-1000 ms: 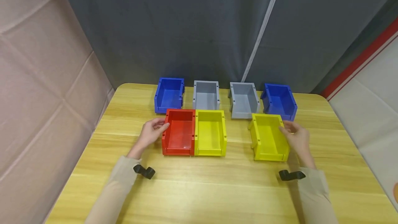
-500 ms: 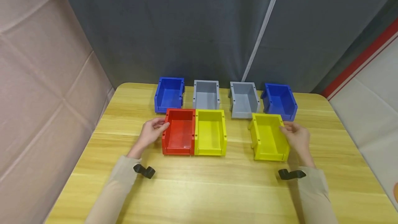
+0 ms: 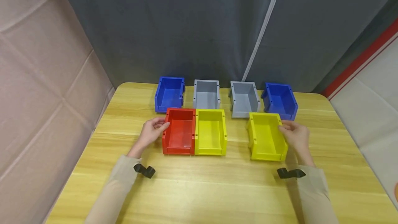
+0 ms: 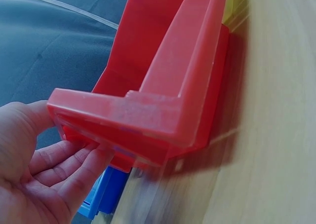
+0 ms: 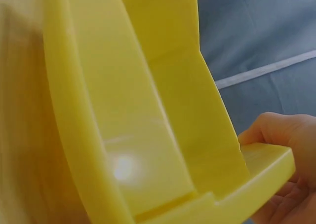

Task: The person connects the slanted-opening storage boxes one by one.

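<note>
My left hand (image 3: 151, 135) pinches the left wall of a red storage bin (image 3: 179, 132), thumb at the rim and fingers outside, as the left wrist view shows. Against the red bin's right side stands a yellow bin (image 3: 210, 132), which neither hand touches. Farther right, a second yellow bin (image 3: 266, 136) is gripped at its right wall by my right hand (image 3: 296, 137). In the right wrist view the thumb lies by that wall's rim, while the fingers are partly hidden behind it. A gap separates the two yellow bins.
Behind these stands a back row: a blue bin (image 3: 169, 94), a grey bin (image 3: 206, 94), another grey bin (image 3: 244, 99) and another blue bin (image 3: 280, 101). The wooden table (image 3: 199, 193) ends at a dark curtain (image 3: 186, 27).
The right-hand yellow bin has shifted slightly left, together with my right hand, over the last half second. My left hand and the red bin stay where they were.
</note>
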Demonstrator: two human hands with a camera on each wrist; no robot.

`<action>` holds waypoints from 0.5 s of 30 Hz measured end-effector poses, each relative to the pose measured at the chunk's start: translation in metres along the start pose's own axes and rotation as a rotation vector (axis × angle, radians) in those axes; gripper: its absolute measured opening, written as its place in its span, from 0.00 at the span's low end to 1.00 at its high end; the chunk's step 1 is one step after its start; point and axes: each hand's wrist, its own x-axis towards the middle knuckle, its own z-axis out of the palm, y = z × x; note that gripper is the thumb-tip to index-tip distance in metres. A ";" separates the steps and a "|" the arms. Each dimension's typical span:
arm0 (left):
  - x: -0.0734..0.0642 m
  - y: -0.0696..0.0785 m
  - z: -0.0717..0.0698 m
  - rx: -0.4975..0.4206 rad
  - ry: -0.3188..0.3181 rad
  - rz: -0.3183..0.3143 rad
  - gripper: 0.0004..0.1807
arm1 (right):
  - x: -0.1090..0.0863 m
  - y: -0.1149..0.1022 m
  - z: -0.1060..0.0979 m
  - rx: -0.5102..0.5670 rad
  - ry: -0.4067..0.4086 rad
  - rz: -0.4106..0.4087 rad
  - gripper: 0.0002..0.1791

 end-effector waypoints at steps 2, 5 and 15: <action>0.000 0.000 0.000 0.000 0.001 -0.003 0.21 | -0.001 -0.005 -0.001 0.008 -0.010 0.002 0.20; 0.000 0.001 0.000 0.008 0.003 -0.011 0.21 | -0.003 -0.014 -0.003 0.018 -0.010 -0.017 0.20; 0.001 0.003 0.000 0.020 0.005 -0.014 0.20 | -0.008 -0.044 0.005 0.034 0.005 -0.085 0.18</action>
